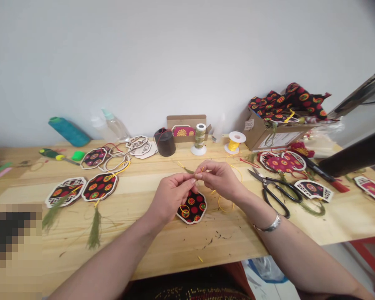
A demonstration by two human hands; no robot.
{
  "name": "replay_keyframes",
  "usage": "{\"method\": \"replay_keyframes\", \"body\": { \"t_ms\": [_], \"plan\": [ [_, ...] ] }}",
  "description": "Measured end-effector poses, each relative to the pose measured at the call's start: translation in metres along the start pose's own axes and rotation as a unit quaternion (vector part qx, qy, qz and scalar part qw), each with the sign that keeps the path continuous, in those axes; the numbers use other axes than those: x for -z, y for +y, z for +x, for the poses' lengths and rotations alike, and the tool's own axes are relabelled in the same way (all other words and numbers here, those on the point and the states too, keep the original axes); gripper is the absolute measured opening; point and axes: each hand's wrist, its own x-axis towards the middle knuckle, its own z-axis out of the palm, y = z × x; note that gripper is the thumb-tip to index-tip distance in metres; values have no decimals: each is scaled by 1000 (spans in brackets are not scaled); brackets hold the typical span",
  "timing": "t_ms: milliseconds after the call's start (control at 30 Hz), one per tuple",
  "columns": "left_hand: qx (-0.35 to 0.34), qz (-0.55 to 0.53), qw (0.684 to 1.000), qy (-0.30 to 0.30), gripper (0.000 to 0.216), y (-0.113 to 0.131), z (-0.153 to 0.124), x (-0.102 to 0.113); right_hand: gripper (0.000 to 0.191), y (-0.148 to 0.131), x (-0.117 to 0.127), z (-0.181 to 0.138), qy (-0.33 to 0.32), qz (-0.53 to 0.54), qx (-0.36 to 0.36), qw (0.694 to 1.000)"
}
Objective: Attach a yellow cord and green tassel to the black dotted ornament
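My left hand [171, 193] and my right hand [220, 179] meet above the table, thumbs and fingertips pinched together on a thin yellow cord [202, 169]. A bit of olive-green thread [187, 170] sticks out past the fingertips; the exact point where they grip is hidden. Just below lies a scalloped pendant [193, 208] of black patterned fabric with a pale wooden edge, partly covered by my left hand. A loop of yellow cord [184, 209] rests on its face. More yellow cord [223, 204] curls on the wood beside my right hand.
Black-handled scissors [276, 189] lie open at right. Finished-looking tasselled pendants [99, 187] sit at left. Along the wall stand a yellow cord spool [235, 142], a green thread spool [200, 137], a dark cone [165, 142] and a fabric-filled cardboard box [275, 135]. A black pole [356, 152] slants in at right.
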Motion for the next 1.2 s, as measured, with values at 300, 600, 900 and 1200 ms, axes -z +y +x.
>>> {"method": "replay_keyframes", "body": {
  "t_ms": [300,600,900,1200],
  "plan": [
    [5,-11,1000,28,14,2,-1,0,28,-3,2,0,-34,96,-100,990],
    [-5,-20,999,34,13,2,1,1,32,-3,5,-1,-55,100,-110,987],
    [6,-13,1000,14,13,3,-2,1,26,2,8,1,-11,23,-75,997],
    [2,-10,1000,9,13,2,-1,1,27,0,7,1,-6,52,-82,995]
  ]
}}
